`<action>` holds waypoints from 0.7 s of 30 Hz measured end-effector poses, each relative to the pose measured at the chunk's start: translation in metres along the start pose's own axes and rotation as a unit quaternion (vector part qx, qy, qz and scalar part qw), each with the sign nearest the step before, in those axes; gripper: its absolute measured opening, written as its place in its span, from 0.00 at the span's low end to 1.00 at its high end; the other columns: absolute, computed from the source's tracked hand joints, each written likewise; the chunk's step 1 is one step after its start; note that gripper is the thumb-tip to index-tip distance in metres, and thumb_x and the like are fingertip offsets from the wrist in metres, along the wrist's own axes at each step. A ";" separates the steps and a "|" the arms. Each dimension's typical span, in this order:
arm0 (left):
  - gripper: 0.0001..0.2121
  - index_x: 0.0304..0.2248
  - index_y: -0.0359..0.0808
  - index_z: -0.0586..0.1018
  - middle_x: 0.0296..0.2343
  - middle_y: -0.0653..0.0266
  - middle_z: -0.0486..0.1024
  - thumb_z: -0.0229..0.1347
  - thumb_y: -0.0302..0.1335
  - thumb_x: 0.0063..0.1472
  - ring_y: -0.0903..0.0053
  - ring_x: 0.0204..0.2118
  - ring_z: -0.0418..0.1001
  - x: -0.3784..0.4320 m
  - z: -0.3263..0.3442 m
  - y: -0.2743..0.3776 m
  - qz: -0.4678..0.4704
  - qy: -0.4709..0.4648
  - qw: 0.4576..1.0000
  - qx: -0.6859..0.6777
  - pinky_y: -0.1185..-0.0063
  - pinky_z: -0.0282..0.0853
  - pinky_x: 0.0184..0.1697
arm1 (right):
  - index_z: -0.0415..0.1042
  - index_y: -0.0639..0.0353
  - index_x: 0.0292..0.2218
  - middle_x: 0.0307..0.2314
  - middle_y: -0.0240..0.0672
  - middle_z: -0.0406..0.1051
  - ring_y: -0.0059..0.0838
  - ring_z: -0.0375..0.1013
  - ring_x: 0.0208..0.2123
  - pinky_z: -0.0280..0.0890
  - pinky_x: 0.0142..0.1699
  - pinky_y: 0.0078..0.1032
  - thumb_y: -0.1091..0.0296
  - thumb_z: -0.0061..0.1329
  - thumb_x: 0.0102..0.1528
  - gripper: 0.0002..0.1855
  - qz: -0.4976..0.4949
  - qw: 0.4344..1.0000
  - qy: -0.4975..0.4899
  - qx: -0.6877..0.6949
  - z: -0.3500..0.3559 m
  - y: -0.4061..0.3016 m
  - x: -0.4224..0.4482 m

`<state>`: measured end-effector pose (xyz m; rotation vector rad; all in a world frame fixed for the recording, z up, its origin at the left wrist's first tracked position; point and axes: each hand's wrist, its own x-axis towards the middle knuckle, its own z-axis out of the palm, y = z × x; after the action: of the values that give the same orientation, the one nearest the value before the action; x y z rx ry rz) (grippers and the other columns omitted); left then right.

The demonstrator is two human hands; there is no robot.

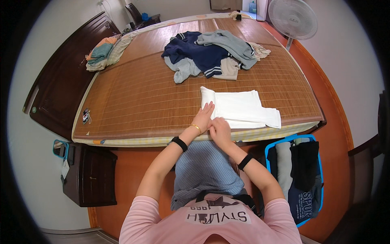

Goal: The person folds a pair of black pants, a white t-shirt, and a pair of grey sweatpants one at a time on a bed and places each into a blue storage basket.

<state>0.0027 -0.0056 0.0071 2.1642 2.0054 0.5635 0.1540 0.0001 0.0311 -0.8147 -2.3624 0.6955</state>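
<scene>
A white garment (239, 105) lies partly folded near the front edge of the bed, with one narrow part reaching out to the right. Along its left side runs a folded strip, and my left hand (203, 117) rests on that strip with the fingers stretched out flat. My right hand (220, 131) is beside it at the garment's near left corner. Its fingers are curled onto the cloth there, and the fingertips are partly hidden.
Loose clothes (201, 55) are heaped farther back on the bamboo mat (137, 100). Folded bedding (105, 53) and a phone (85, 116) lie at the left. A blue-rimmed basket (320, 183) of folded clothes stands at right, a nightstand (97, 175) at left, a fan (293, 19) behind.
</scene>
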 end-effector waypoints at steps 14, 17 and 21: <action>0.20 0.50 0.46 0.66 0.55 0.73 0.55 0.45 0.28 0.56 0.69 0.59 0.49 0.063 -0.016 -0.050 0.214 -0.035 0.938 0.270 0.67 0.51 0.58 | 0.49 0.68 0.54 0.53 0.47 0.54 0.38 0.51 0.57 0.46 0.59 0.39 0.71 0.45 0.45 0.36 0.008 0.984 0.079 -0.158 0.057 0.044 0.016; 0.19 0.49 0.47 0.67 0.55 0.74 0.55 0.44 0.28 0.57 0.67 0.59 0.48 0.073 -0.012 -0.057 0.237 -0.049 0.927 0.288 0.66 0.51 0.57 | 0.49 0.69 0.54 0.53 0.47 0.53 0.38 0.51 0.57 0.46 0.59 0.38 0.71 0.44 0.45 0.35 0.002 0.984 0.082 -0.161 0.058 0.045 0.019; 0.15 0.44 0.44 0.70 0.50 0.69 0.63 0.46 0.28 0.55 0.67 0.55 0.55 0.065 -0.013 -0.067 0.200 -0.016 0.942 0.269 0.67 0.55 0.54 | 0.51 0.66 0.54 0.52 0.44 0.56 0.37 0.53 0.56 0.46 0.59 0.38 0.71 0.42 0.45 0.34 -0.035 0.985 0.065 -0.154 0.053 0.049 0.029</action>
<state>-0.0621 0.0631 0.0073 2.9082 1.8622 -0.0017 0.1200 0.0376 -0.0283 -0.8692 -2.3978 0.2419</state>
